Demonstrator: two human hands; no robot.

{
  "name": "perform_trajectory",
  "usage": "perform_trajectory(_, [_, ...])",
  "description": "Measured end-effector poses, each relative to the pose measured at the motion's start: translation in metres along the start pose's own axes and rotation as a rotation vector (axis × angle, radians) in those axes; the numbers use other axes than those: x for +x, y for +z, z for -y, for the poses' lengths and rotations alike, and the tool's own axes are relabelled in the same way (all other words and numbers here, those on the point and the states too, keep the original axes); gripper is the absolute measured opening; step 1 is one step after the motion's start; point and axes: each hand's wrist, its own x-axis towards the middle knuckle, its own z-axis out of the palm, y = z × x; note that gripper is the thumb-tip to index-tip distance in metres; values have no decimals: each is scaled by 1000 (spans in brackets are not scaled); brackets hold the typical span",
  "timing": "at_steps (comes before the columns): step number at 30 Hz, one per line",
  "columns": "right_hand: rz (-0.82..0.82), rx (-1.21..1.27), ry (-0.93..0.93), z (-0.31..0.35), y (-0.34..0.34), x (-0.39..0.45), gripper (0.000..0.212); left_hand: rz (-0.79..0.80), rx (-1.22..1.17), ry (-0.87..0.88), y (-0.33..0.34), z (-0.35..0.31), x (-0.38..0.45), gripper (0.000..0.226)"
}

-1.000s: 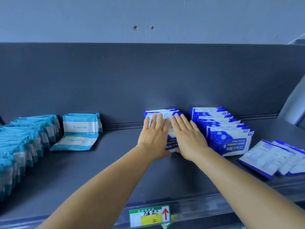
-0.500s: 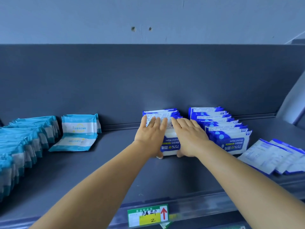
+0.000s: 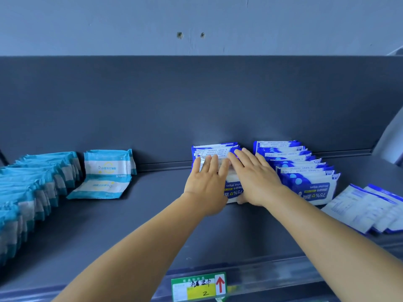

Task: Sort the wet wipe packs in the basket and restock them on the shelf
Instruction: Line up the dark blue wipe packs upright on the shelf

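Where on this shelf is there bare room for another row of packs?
Widest bare patch: between the flat teal pack and the left hand. The shelf front is bare too. Crowded: both hands press the blue row, beside the second blue row and loose packs.

left hand [image 3: 206, 185]: bare, no rings | right hand [image 3: 255, 182]: bare | forearms: sleeveless

The front of the middle row of dark-blue-and-white plastic alcohol wipe packs [image 3: 233, 191] is largely covered by the left hand [image 3: 206, 186] and right hand [image 3: 256, 180], while the teal-and-white wipe pack row [image 3: 26, 188] is cut by the left edge, and the small print on the flat white-backed packs [image 3: 366, 207] is blurred.
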Motion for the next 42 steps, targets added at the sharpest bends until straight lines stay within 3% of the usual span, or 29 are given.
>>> perform_trajectory(2, [-55,-1,11,4,7,-9,101,-39,-7,-18,4,-1,-1,85])
perform_trajectory(5, [-80,75,17,10,14,-19,86,-36,-15,-25,3,-1,-2,94])
perform_trajectory(23, [-77,108,14,7,14,-32,93,-67,48,23,0,-6,-19,103])
perform_trajectory(31, [-107,86,14,8,19,-33,78,-101,52,27,9,-8,-17,89])
perform_trajectory(35, [-119,120,28,8,19,-28,70,-198,62,-33,11,-15,-13,79])
perform_trajectory(42, [-114,139,13,9,19,-31,63,-179,104,-10,16,-17,-16,73])
